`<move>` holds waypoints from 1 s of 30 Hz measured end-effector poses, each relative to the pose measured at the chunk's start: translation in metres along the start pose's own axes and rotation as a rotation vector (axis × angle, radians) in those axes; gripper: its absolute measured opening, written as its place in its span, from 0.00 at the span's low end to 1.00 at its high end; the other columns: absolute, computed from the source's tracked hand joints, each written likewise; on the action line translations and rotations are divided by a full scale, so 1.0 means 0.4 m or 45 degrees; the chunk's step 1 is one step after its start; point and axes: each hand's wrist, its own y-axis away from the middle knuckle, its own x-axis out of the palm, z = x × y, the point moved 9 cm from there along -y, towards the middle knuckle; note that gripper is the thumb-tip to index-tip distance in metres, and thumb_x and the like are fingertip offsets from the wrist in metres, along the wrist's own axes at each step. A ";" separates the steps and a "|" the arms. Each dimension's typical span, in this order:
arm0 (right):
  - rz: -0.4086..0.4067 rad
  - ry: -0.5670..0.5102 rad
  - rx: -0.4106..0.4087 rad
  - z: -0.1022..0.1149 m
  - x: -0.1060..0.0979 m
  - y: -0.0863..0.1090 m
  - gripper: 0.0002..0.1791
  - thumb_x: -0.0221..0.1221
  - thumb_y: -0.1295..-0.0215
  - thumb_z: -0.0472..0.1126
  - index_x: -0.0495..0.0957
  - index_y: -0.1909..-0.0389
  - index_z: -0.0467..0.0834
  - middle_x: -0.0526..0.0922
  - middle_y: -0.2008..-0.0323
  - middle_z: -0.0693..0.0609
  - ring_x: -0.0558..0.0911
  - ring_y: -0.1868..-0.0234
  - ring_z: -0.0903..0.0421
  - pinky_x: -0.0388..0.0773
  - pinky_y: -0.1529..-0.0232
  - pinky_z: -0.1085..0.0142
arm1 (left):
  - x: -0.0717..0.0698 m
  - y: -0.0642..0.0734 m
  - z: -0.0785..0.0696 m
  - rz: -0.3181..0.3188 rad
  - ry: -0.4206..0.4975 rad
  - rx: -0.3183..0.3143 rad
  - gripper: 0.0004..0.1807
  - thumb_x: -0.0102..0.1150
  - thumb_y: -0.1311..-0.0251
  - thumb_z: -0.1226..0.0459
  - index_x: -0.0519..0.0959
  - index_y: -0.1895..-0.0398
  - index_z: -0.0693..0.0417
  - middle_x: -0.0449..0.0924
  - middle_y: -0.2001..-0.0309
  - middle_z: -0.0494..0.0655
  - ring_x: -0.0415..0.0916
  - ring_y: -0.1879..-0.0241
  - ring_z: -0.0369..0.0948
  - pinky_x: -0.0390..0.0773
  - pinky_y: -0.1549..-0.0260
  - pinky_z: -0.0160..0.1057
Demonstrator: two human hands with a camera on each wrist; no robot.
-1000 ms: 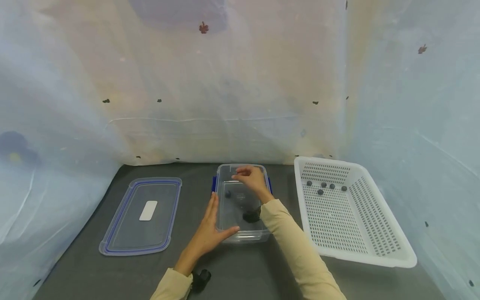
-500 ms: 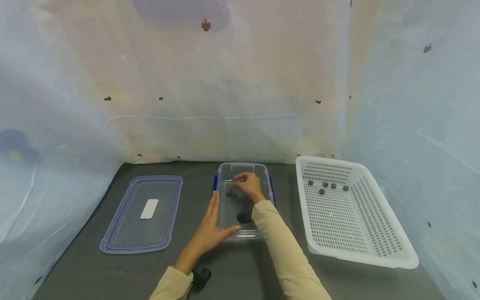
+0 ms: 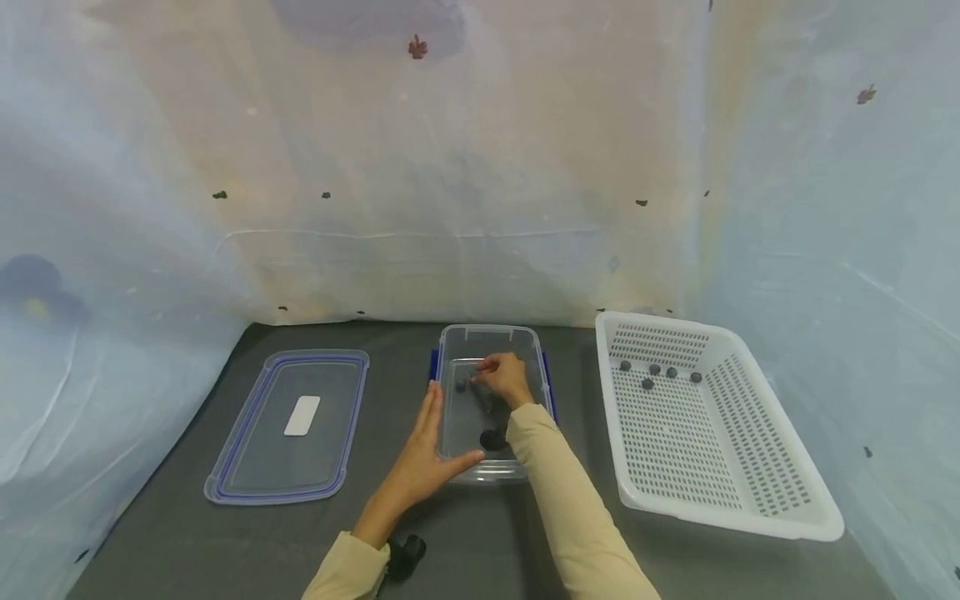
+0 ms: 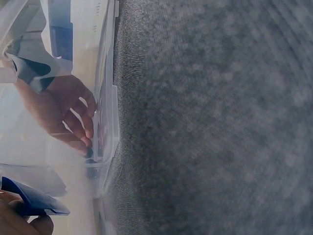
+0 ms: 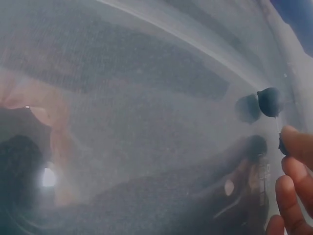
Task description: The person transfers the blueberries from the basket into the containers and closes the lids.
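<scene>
A clear plastic food container point(image 3: 491, 473) with blue side clips stands in the middle of the dark table. My left hand point(image 3: 420, 458) rests against its left side, fingers straight and thumb spread to the near rim; in the left wrist view its fingers point(image 4: 19, 223) lie by a blue clip point(image 4: 34, 198). Reaching down inside the container, my right hand point(image 3: 507, 381) pinches a small dark berry-like ball point(image 5: 283, 145) between thumb and finger, close over the floor. Beside it another dark ball point(image 5: 269, 102), with a small pointed nub, lies on the container floor.
To the right stands a white perforated basket point(image 3: 611, 417) with several dark balls point(image 3: 655, 369) at its far end. A clear lid point(image 3: 330, 450) with a blue seal and white label lies to the left. A pale patterned sheet point(image 3: 480, 208) hangs behind the table.
My right hand has come down from over the container's far part to its floor, ball between the fingertips. The left hand keeps its place; the head view has shifted slightly.
</scene>
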 end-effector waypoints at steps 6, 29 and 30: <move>0.034 0.022 -0.021 0.006 -0.004 0.004 0.11 0.74 0.53 0.32 0.86 0.67 0.37 0.85 0.74 0.49 0.82 0.72 0.55 0.77 0.65 0.64 | 0.002 -0.001 -0.001 0.014 0.009 -0.019 0.63 0.68 0.48 0.42 0.36 0.22 0.54 0.29 0.23 0.52 0.37 0.27 0.55 0.54 0.39 0.65; 0.022 -0.298 -0.132 0.084 -0.059 -0.007 0.13 0.70 0.44 0.38 0.85 0.60 0.36 0.86 0.63 0.46 0.84 0.60 0.50 0.80 0.59 0.60 | -0.001 0.002 0.000 0.006 0.013 -0.008 0.64 0.68 0.48 0.42 0.36 0.22 0.55 0.30 0.23 0.53 0.37 0.27 0.56 0.53 0.38 0.65; 0.031 -0.322 -0.146 0.095 -0.070 -0.003 0.13 0.69 0.43 0.38 0.84 0.59 0.35 0.86 0.62 0.45 0.83 0.59 0.49 0.79 0.58 0.59 | 0.000 0.002 0.000 0.007 0.015 -0.009 0.64 0.68 0.48 0.42 0.36 0.22 0.55 0.30 0.23 0.53 0.37 0.27 0.56 0.53 0.38 0.65</move>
